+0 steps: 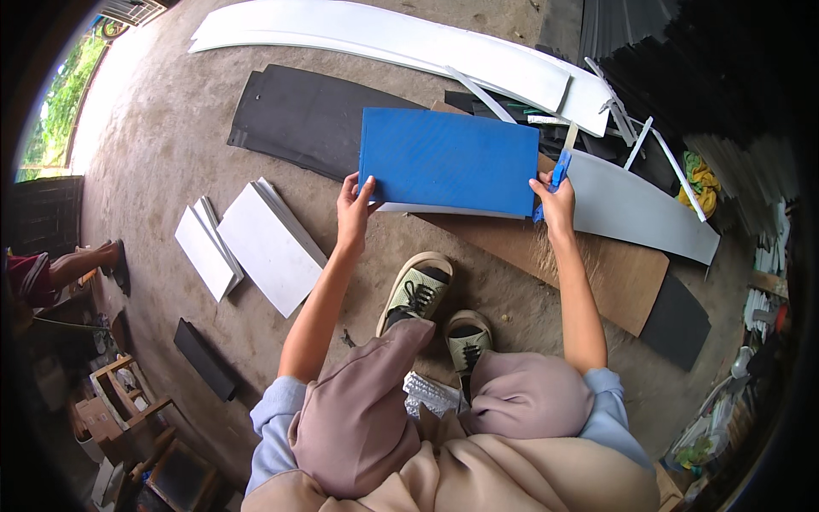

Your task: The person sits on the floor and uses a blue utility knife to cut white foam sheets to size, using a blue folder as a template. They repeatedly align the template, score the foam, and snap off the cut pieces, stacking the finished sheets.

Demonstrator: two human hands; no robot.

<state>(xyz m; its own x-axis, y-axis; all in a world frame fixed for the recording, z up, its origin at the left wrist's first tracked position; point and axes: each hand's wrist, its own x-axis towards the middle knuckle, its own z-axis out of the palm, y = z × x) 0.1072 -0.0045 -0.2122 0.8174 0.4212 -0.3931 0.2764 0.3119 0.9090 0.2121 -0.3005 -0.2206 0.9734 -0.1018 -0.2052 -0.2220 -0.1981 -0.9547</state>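
The left hand (354, 207) pinches the blue sheet (448, 160) at its near corner, holding it over the brown board (597, 264) on the floor; the right hand (554, 205) steadies the far edge, apparently gripping a blue cutter (559, 171).

Light blue short sleeves (275, 410) at seven and five o'clock, mauve-pink trousers (363, 410), beige draped cloth (529, 478), pale green slip-on shoes (416, 290) with black laces

One blue sheet (448, 160), held up between two hands, left hand (354, 209) and right hand (556, 205); one blue utility knife (559, 171); two stacks of white panels (247, 243) on the concrete floor (171, 128); one brown board (597, 273); two shoes (435, 311); two long white sheets (384, 38)
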